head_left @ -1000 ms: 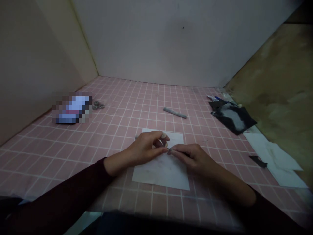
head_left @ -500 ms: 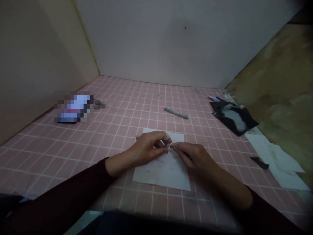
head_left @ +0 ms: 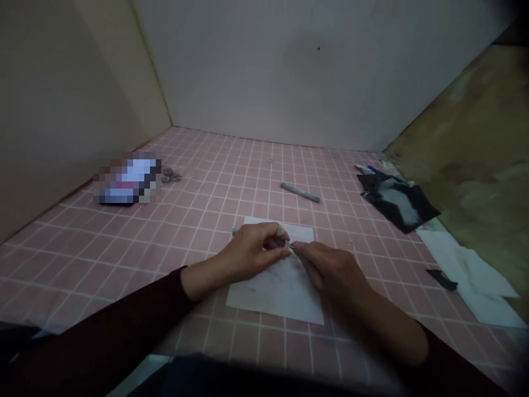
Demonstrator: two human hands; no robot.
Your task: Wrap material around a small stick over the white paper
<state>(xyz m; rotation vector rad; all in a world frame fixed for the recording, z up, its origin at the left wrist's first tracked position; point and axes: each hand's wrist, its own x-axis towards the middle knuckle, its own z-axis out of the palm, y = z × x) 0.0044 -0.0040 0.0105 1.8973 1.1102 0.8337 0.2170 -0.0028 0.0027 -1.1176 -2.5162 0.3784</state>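
Observation:
My left hand (head_left: 252, 252) pinches a small pale object (head_left: 282, 242) between thumb and fingers, above a white paper sheet (head_left: 281, 289). A grey rod end (head_left: 235, 232) shows behind that hand, and I cannot tell whether the hand holds it. My right hand (head_left: 333, 267) rests over the sheet, its fingers closed on a thin pointed tool (head_left: 292, 247). The tool's tip meets the pale object, which my fingers largely hide. Both hands are sleeved in dark maroon.
The pink grid mat (head_left: 231, 193) runs between pale walls. On it lie a grey stick (head_left: 300, 192), small metal rings (head_left: 171, 175), a pixelated object (head_left: 127, 181), and a black-and-white packet (head_left: 399, 204). White sheets (head_left: 467, 270) lie right, with a dark scrap (head_left: 442, 279).
The whole scene has drifted slightly right in the view. My right hand has shifted and turned a little, while the tool tip stays at the pale object.

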